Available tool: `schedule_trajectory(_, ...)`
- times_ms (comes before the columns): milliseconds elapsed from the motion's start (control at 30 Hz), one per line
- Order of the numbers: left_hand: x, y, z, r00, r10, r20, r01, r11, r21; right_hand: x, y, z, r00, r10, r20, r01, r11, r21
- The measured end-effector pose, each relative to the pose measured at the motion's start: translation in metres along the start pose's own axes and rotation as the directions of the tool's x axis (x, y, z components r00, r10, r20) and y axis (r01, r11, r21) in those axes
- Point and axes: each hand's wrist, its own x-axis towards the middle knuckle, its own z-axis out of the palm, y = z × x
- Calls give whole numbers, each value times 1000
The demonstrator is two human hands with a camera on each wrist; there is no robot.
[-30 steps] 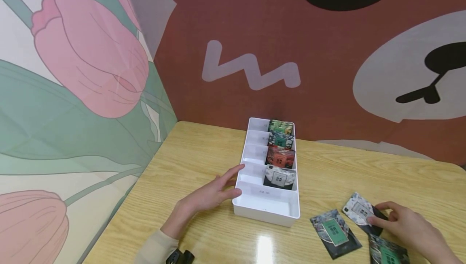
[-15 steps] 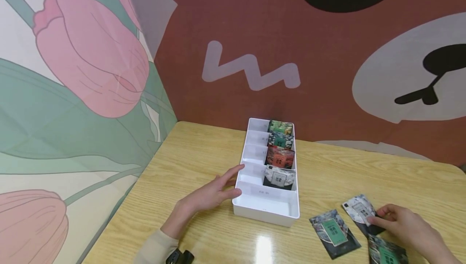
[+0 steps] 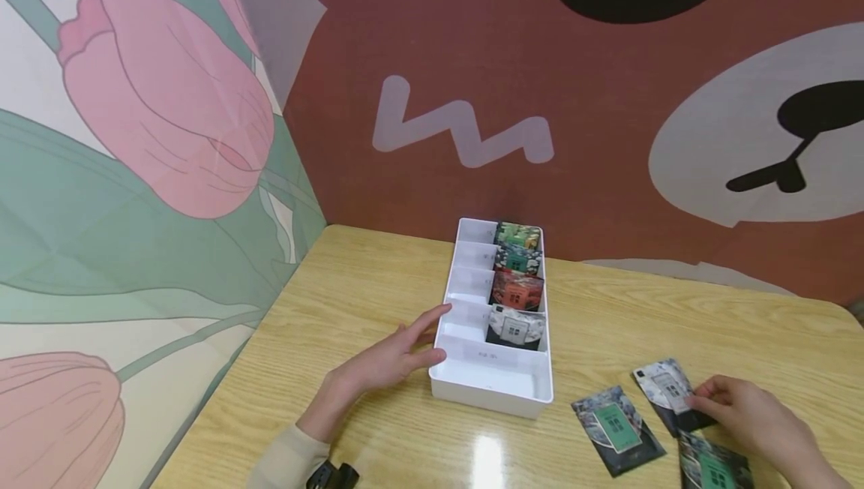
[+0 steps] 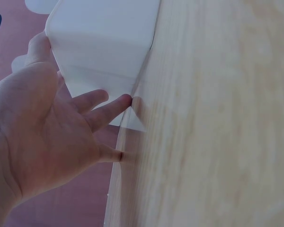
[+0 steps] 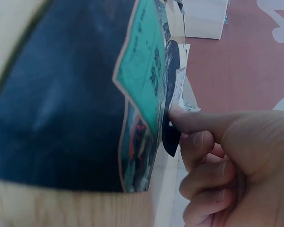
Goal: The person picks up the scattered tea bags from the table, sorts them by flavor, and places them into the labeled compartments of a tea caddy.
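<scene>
A white compartment box [image 3: 493,399] stands on the table, with sachets in several compartments; its nearest compartment holds none. My left hand [image 3: 394,358] rests against the box's left side, its fingers spread and fairly straight. In the left wrist view, the thumb of that hand [image 4: 52,123] touches the upper edge. At the right, my right hand [image 3: 759,418] pinches the lower right edge of a white-and-black sachet [image 3: 664,388] lying on the table. The right wrist view shows the thumb on that sachet [image 5: 170,94] and the other fingers curled beneath.
Two green-labelled sachets lie close by: one sachet [image 3: 617,429] between the box and the white one, another sachet [image 3: 715,463] at the bottom edge of the view. Inside the box are white [image 3: 514,328], red [image 3: 516,290] and green sachets [image 3: 518,258]. A painted wall rises behind the table [image 3: 351,279].
The right hand's fingers have drawn closer together at the sachet's edge. The white-and-black sachet has turned slightly. My left hand and the box have stayed in place.
</scene>
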Motion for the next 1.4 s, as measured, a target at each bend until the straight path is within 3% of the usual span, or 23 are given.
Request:
schedule_trajectory(267, 1, -2, 1, 1000, 6, -5, -6, 1000, 14, -8, -12, -9, 995, -29, -99, 26, 999, -38)
schedule_trajectory(433, 1, -2, 1, 1000, 12, -7, -11, 1000, 18, -15, -22, -16, 971, -97, -219, 93, 995, -25)
schedule_trajectory(667, -2, -2, 0, 1000, 6, -11, -6, 1000, -13, -26, -38, -15, 870, -204, -448, 217, 976, -23)
schedule_trajectory(933, 1, -2, 0, 1000, 25, 0, -25, 1000, -2, -33, -56, -21, 752, -244, -613, 306, 952, -4)
schedule_trajectory(1067, 1, -2, 0, 1000, 26, 1, -26, 1000, -16, -36, -68, -27, 721, -261, -642, 370, 928, 37)
schedule_trajectory(1267, 1, -2, 1, 1000, 21, 3, -21, 999, -32, -38, -84, -28, 704, -258, -662, 412, 907, 85)
schedule_trajectory(1400, 1, -3, 2, 1000, 24, 1, -24, 999, -31, -38, -93, -28, 671, -275, -689, 451, 889, 85)
